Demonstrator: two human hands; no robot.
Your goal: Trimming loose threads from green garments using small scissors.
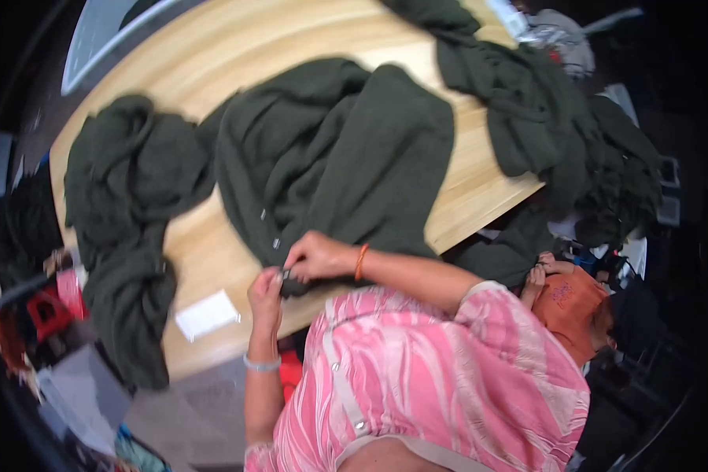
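A dark green knit garment (385,149) lies spread and folded in front of me, its near edge close to the table's front. Small shiny buttons (276,244) show along its front edge. At that edge, my left hand (266,286) pinches the garment between bent fingers. Just to its right, my right hand (321,256) also has its fingers closed on the garment's edge. The fingertips of both hands almost meet there, and whatever small detail lies between them is too small to make out.
Another dark green garment (138,169) hangs over the table's left side. More dark green garments (527,110) are heaped on the right. On the wooden table (204,244) lies a white paper (207,315). A person in orange (574,307) handles dark cloth at right.
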